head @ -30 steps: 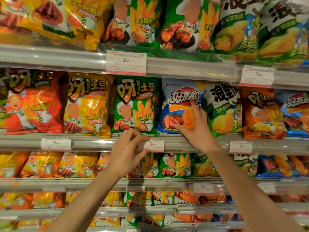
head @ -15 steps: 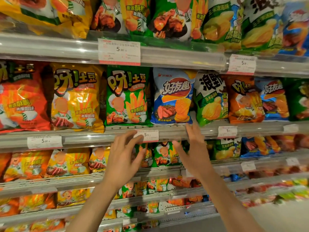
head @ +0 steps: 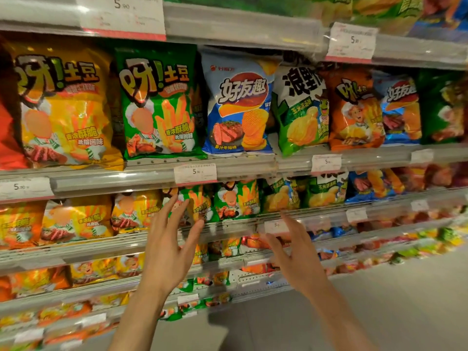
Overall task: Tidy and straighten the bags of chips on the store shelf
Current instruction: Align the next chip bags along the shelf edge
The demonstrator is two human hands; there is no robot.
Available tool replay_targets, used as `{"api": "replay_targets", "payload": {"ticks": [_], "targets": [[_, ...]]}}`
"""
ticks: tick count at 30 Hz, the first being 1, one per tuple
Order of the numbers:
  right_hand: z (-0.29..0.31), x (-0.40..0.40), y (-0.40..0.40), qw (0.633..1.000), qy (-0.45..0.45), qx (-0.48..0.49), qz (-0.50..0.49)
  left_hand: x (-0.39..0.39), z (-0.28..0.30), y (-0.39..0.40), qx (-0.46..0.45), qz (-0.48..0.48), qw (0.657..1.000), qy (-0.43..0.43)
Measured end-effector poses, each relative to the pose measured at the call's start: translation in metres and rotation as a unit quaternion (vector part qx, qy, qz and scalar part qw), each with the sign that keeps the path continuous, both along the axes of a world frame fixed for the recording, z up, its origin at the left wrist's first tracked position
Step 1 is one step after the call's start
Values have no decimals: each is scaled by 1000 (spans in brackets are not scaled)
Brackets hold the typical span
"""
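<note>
Tiered shelf (head: 152,177) carries upright chip bags (head: 159,105) in rows.

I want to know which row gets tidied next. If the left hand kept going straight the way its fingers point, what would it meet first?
Probably the small green chip bag on the lower shelf: the open left hand points its fingertips up at it. Depth is unclear, so the gap between them cannot be judged.

Bags of chips are stood side by side on the middle shelf (head: 152,177), with a price tag (head: 195,173) clipped to its front edge. Directly above that tag a steak-picture bag (head: 238,105) is placed, a fries-picture bag (head: 158,105) to its left and a frog-picture bag (head: 301,110) to its right. Below the tag, two raised hands are held before a lower shelf row, the left hand (head: 169,252) left of the tag and the right hand (head: 298,259) to its right.
</note>
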State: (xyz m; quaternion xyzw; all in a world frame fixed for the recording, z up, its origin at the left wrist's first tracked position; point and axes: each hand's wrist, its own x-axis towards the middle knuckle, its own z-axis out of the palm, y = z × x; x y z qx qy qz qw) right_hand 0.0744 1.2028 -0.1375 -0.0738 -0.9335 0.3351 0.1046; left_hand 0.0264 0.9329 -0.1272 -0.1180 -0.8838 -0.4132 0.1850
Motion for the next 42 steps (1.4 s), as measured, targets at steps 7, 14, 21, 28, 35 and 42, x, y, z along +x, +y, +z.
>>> {"api": "replay_targets", "payload": {"ticks": [7, 14, 21, 28, 35, 42], "targets": [[5, -4, 85, 1000, -3, -17, 15, 15, 10, 62, -9, 47, 999, -9], [16, -25, 220, 997, 1, -43, 64, 13, 16, 185, 0, 74, 997, 15], [50, -55, 300, 995, 26, 18, 91, -7, 40, 267, -90, 61, 990, 84], [87, -87, 305, 974, 165, 89, 127, -47, 61, 290, -199, 58, 959, 195], [81, -121, 261, 921, 258, 174, 236, -81, 56, 287, -213, 27, 956, 200], [72, -137, 252, 923, 266, 170, 219, -89, 58, 281, -212, 17, 956, 202]]}}
